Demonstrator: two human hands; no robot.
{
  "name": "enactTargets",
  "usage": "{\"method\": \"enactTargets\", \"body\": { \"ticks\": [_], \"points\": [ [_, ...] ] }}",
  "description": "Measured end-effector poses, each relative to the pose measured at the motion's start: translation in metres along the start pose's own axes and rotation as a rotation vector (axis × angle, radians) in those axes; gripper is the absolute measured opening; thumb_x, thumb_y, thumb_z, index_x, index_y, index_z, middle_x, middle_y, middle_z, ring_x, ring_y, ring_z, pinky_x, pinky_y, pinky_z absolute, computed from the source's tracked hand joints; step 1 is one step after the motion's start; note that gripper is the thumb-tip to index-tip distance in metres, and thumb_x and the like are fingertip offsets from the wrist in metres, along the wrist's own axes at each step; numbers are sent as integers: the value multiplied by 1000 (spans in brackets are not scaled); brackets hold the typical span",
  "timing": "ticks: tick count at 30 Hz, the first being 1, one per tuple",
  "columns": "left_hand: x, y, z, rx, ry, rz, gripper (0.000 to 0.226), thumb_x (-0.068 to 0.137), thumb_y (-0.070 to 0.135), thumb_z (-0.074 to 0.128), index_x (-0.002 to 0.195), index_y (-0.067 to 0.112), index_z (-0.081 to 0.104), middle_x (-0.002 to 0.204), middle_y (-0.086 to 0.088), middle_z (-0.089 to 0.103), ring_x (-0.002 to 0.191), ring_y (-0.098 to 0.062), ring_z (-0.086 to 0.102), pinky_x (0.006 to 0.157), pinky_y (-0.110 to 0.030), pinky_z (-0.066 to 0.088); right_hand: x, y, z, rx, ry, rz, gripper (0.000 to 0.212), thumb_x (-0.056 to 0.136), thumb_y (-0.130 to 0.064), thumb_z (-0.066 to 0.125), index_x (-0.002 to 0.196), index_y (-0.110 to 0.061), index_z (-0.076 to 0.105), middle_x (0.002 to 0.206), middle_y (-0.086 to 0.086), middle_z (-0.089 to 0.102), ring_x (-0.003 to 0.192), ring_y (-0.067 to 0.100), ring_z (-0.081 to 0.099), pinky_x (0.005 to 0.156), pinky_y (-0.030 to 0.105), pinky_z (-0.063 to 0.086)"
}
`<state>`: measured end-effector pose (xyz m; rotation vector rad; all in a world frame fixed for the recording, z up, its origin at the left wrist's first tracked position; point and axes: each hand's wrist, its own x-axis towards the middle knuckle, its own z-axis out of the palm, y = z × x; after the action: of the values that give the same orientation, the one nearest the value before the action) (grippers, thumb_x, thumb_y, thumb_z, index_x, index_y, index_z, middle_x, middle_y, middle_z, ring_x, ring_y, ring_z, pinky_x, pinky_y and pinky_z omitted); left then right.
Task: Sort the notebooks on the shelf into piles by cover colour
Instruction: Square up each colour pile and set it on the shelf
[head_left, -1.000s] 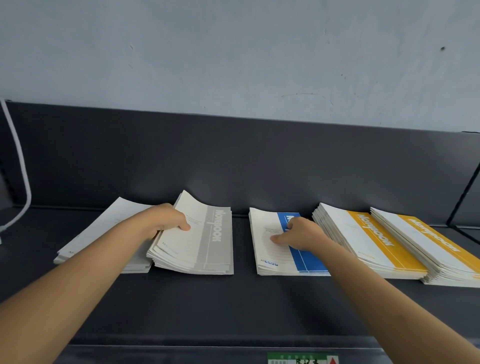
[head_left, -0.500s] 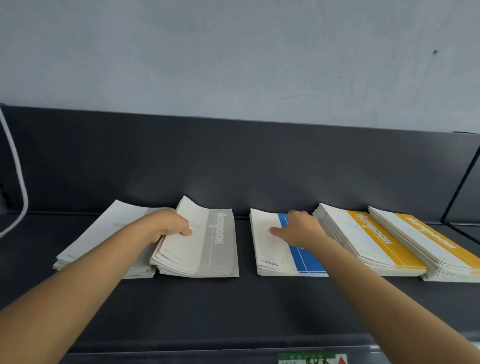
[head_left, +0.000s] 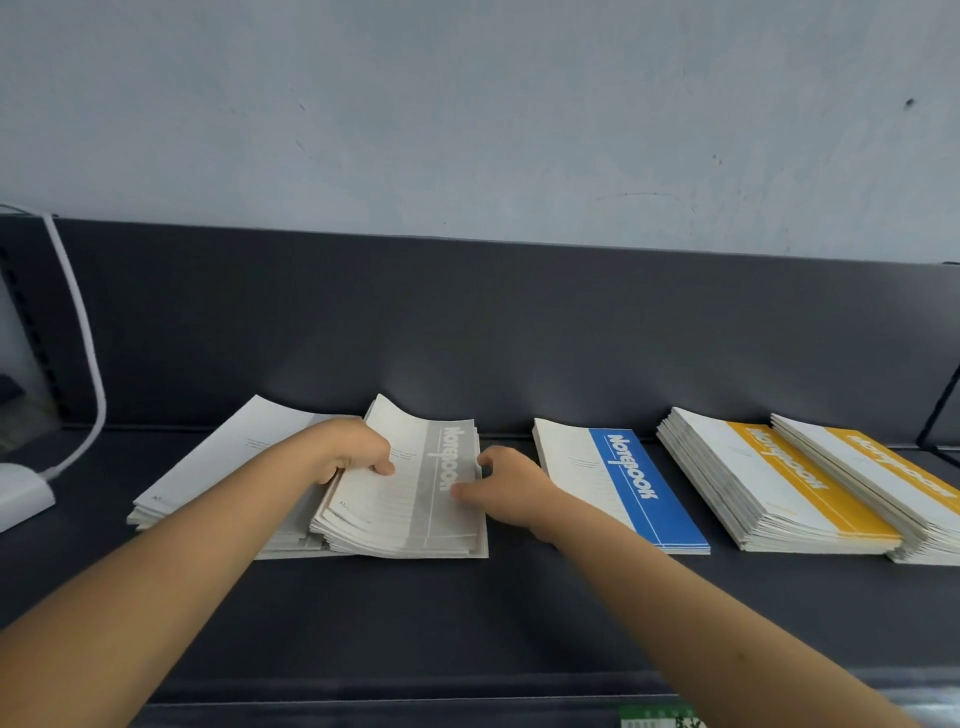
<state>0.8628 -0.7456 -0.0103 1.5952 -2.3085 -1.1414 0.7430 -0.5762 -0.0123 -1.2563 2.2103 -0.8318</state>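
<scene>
A stack of grey-striped notebooks lies on the dark shelf, overlapping a white pile to its left. My left hand grips the left edge of the grey stack, thumb on top, and bends several covers upward. My right hand pinches the stack's right edge, thumb on the cover. A short blue-striped pile lies to the right. Two taller yellow-striped piles follow, overlapping each other.
The shelf's dark back panel rises behind the piles, with a pale wall above. A white cable and a white block sit at the far left. A green label is on the shelf's front lip.
My right hand has left the blue pile and moved left to the grey stack's right edge. My left hand keeps its hold on the grey stack.
</scene>
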Motion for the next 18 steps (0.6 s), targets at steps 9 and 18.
{"method": "enactTargets", "body": {
  "ticks": [9,18],
  "points": [
    [-6,-4,-9,-79,-28,-13,50,85,6,68,132,1,52,135,-15,56,124,-32,53,108,-44,41,5,-7,9,149,8,53,48,88,-25,64,128,-2,50,115,9,58,103,21,56,92,37,46],
    [-19,3,7,-91,-44,77,55,88,14,67,136,2,44,139,-11,49,128,-28,47,105,-34,41,3,-3,-1,138,28,104,58,87,-19,64,133,8,43,137,23,46,125,36,45,107,45,35]
  ]
}}
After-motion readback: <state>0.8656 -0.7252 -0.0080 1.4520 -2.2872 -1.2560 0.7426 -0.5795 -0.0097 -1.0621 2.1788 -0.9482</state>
